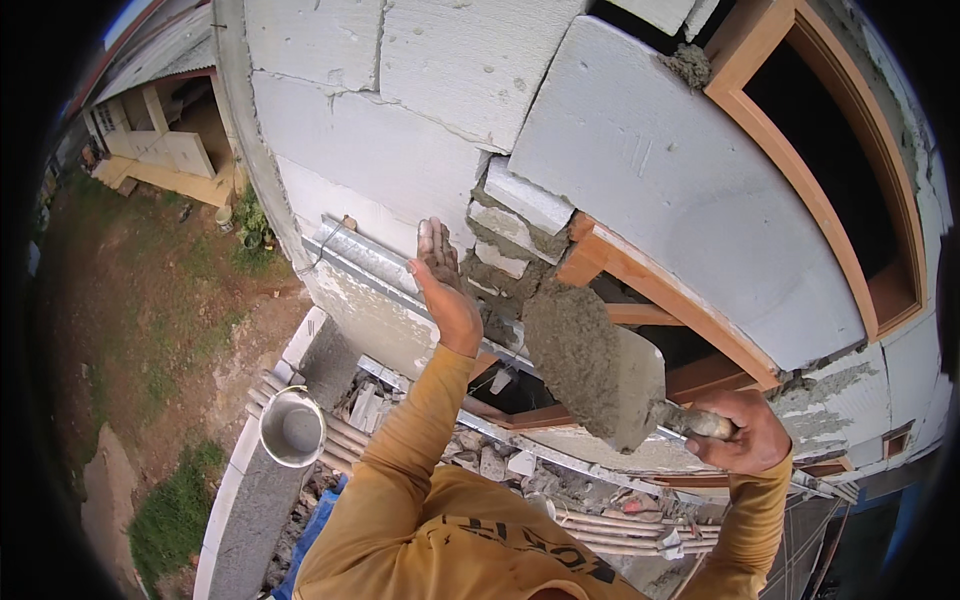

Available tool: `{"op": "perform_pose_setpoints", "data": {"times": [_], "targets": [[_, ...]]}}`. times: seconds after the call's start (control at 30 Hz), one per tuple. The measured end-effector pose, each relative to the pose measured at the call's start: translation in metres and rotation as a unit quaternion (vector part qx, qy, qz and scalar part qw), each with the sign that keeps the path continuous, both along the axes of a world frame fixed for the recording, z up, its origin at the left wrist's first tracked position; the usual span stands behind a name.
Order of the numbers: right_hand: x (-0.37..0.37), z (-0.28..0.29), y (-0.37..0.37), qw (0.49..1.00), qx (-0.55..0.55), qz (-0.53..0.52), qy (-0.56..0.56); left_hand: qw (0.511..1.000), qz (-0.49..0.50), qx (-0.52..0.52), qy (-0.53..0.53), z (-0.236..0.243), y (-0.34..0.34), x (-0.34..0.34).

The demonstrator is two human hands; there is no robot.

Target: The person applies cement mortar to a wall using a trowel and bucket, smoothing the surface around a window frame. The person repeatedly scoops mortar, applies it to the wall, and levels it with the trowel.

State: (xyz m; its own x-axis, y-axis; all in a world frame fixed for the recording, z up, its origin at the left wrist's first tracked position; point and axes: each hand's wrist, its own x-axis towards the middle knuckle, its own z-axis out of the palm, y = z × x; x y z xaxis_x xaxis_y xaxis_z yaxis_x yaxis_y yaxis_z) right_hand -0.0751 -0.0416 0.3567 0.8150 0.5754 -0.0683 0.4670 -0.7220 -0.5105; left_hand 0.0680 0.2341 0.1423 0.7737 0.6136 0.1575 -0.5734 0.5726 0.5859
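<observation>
My right hand (745,432) is wrapped round the handle of a trowel (640,385). A thick heap of wet grey mortar (570,345) covers much of its blade. Raised in front of the wall, my left hand (447,290) has its fingers stretched out and smeared with mortar; nothing is in it. Close beyond it, small white block pieces (500,225) sit in mortar beside the corner of a wooden window frame (670,290). Whether the left fingers touch the wall, I cannot tell.
Large white blocks (680,170) form the wall, with a second wooden frame (830,150) at upper right. A metal channel (370,260) is fixed along the wall at left. Below stand a bucket (292,427), bamboo poles (620,530) and rubble (490,462). The ground (150,300) lies far down at left.
</observation>
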Motion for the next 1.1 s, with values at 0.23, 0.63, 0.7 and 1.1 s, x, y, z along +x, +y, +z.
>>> {"op": "perform_pose_setpoints", "data": {"times": [0.23, 0.63, 0.7, 1.1], "targets": [[0.108, 0.028, 0.071, 0.970, 0.057, -0.085, 0.222, 0.977, -0.030, -0.188, -0.099, 0.042, -0.023, 0.046], [0.141, 0.017, 0.087, 0.947, 0.063, -0.174, 0.263, 0.976, 0.005, -0.203, -0.083, 0.069, -0.053, 0.053], [0.143, 0.018, 0.096, 0.948, 0.024, -0.181, 0.260, 0.979, 0.029, -0.181, -0.093, 0.072, -0.051, 0.052], [0.092, 0.008, 0.047, 0.936, 0.066, -0.271, 0.217, 0.997, -0.035, -0.059, -0.040, 0.087, -0.099, 0.031]]}}
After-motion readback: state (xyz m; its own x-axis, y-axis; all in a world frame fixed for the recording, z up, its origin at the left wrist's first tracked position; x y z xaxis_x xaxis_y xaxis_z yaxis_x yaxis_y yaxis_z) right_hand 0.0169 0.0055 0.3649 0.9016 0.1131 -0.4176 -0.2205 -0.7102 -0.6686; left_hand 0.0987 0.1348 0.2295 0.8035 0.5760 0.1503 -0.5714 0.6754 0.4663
